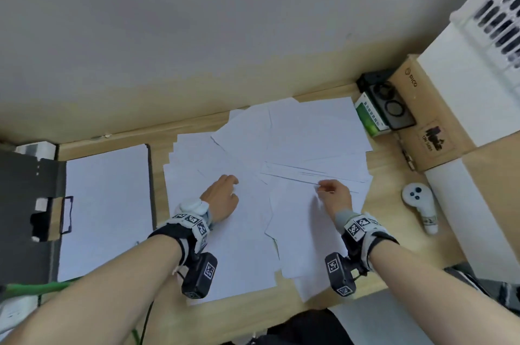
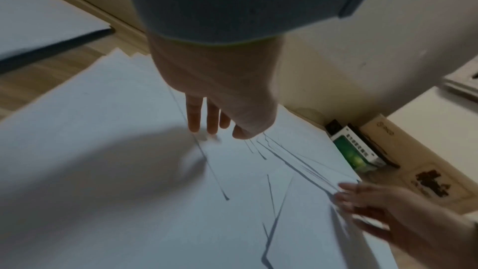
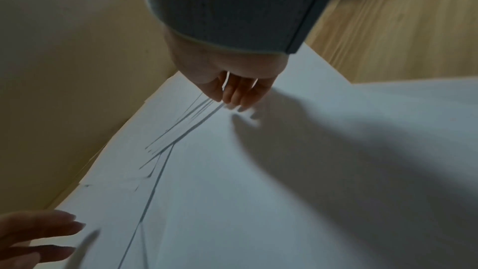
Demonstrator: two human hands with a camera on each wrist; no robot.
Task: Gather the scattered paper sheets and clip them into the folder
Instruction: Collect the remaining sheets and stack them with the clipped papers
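Several white paper sheets (image 1: 295, 142) lie fanned and overlapping across the middle of the wooden desk (image 1: 394, 232). At the left an open black folder (image 1: 31, 176) lies flat with a metal clip (image 1: 60, 215) and a white sheet (image 1: 107, 204) on its right half. My left hand (image 1: 229, 184) rests on the left part of the spread, its straight fingers (image 2: 194, 122) touching paper. My right hand (image 1: 323, 188) reaches the stepped edges of several sheets, fingertips (image 3: 230, 97) down on the paper. Neither hand holds a lifted sheet.
A white controller (image 1: 419, 204) lies right of the papers. A cardboard box (image 1: 430, 119), a green-and-white small box (image 1: 368, 117) and a black device (image 1: 391, 105) crowd the back right corner. The wall runs along the desk's far edge. A green cable (image 1: 36, 287) lies near the folder's front.
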